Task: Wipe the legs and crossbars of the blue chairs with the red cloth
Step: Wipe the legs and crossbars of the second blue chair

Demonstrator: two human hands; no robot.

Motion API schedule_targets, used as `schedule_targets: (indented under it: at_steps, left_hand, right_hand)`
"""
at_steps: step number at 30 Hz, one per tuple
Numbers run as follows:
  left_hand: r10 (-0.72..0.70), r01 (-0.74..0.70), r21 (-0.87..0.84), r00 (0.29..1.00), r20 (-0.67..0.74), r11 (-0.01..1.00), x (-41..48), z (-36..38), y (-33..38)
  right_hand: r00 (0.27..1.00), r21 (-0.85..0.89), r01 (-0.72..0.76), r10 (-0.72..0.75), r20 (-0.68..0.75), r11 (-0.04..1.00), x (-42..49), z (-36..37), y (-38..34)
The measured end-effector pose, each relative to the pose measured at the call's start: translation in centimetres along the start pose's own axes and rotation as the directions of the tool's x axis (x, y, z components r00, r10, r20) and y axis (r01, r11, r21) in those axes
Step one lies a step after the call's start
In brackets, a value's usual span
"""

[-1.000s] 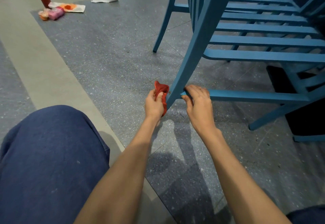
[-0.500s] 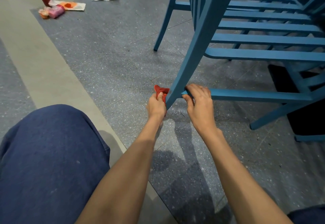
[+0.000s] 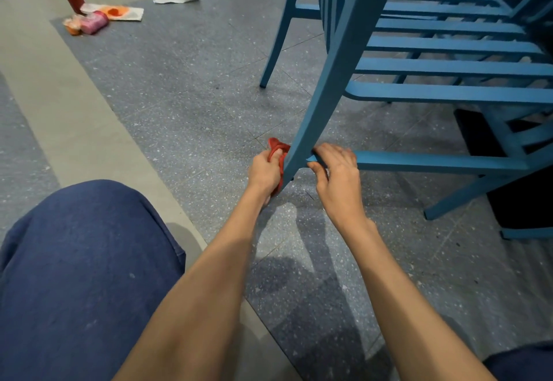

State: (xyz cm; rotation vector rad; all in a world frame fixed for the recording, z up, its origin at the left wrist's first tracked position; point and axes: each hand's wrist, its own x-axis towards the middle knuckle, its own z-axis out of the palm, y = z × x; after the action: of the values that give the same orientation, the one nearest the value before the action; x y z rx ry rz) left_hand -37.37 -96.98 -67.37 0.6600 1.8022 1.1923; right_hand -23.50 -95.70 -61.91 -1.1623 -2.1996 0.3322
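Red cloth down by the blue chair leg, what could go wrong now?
1. The left hand holds the red cloth bunched against the chair leg, so it may skip the leg's hidden side.
2. The right hand grips the crossbar at the joint; that spot could go unwiped.
3. A hard rub might shift the leg sideways.
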Motion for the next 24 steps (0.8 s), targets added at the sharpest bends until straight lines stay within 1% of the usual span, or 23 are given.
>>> schedule_targets:
  at_steps: [1, 3, 5, 7, 8, 10, 12, 13, 14, 16, 20, 22, 24]
  left_hand:
    - [0.030, -0.031, -0.007, 1.000, -0.004, 1.000, -0.2, -0.2, 0.6]
    - [0.135, -0.140, -0.071, 0.989, -0.066, 0.988, -1.7, 0.0, 2.2]
    - [0.216, -0.247, -0.159, 0.958, -0.189, 0.956, -3.5, 0.9, 2.9]
    - [0.251, -0.313, -0.196, 0.924, -0.288, 0.929, -5.1, 1.8, 2.0]
    - [0.241, -0.310, -0.198, 0.920, -0.308, 0.930, -5.5, 2.1, 1.4]
    - [0.143, -0.209, -0.198, 0.943, -0.300, 0.958, -5.0, 2.1, 0.1]
    - [0.023, -0.070, -0.184, 0.970, -0.244, 0.981, -4.0, 1.6, 0.1]
    - [-0.006, -0.031, -0.172, 0.977, -0.211, 0.985, -3.5, 1.4, 0.3]
    - [-0.010, -0.022, -0.167, 0.981, -0.191, 0.986, -3.3, 1.2, 0.9]
    - [0.045, -0.080, -0.175, 0.980, -0.196, 0.981, -3.4, 1.2, 2.1]
    - [0.241, -0.319, -0.246, 0.923, -0.301, 0.915, -5.7, 2.3, 3.7]
    - [0.273, -0.350, -0.208, 0.906, -0.324, 0.913, -6.5, 2.7, 2.5]
    - [0.224, -0.283, -0.183, 0.931, -0.289, 0.941, -6.3, 2.5, 1.1]
  right_hand:
    - [1.000, 0.005, 0.001, -0.001, -0.005, 1.000, 0.0, 0.0, -0.1]
    - [1.000, 0.005, 0.007, -0.007, -0.010, 1.000, -0.1, 0.1, -0.1]
    - [1.000, 0.000, 0.004, -0.004, 0.004, 1.000, 0.0, 0.1, -0.2]
    - [1.000, -0.004, 0.003, -0.003, 0.013, 1.000, 0.0, 0.2, -0.2]
    - [1.000, -0.004, 0.000, 0.000, 0.011, 1.000, 0.0, 0.1, -0.2]
    - [1.000, -0.004, -0.009, 0.009, 0.007, 1.000, 0.0, -0.1, -0.4]
    - [1.000, -0.005, -0.021, 0.021, 0.015, 1.000, 0.0, -0.2, -0.5]
    - [1.000, -0.005, -0.026, 0.026, 0.017, 1.000, 0.0, -0.2, -0.5]
    - [0.999, -0.006, -0.029, 0.029, 0.018, 1.000, 0.1, -0.2, -0.6]
    - [1.000, -0.006, -0.021, 0.021, 0.011, 1.000, 0.1, -0.3, -0.6]
    - [1.000, -0.016, 0.003, -0.003, 0.000, 1.000, 0.2, -0.1, -0.5]
    - [1.000, -0.020, -0.001, 0.001, 0.005, 1.000, 0.1, -0.1, -0.5]
    - [1.000, -0.020, -0.008, 0.008, 0.009, 1.000, 0.0, -0.1, -0.5]
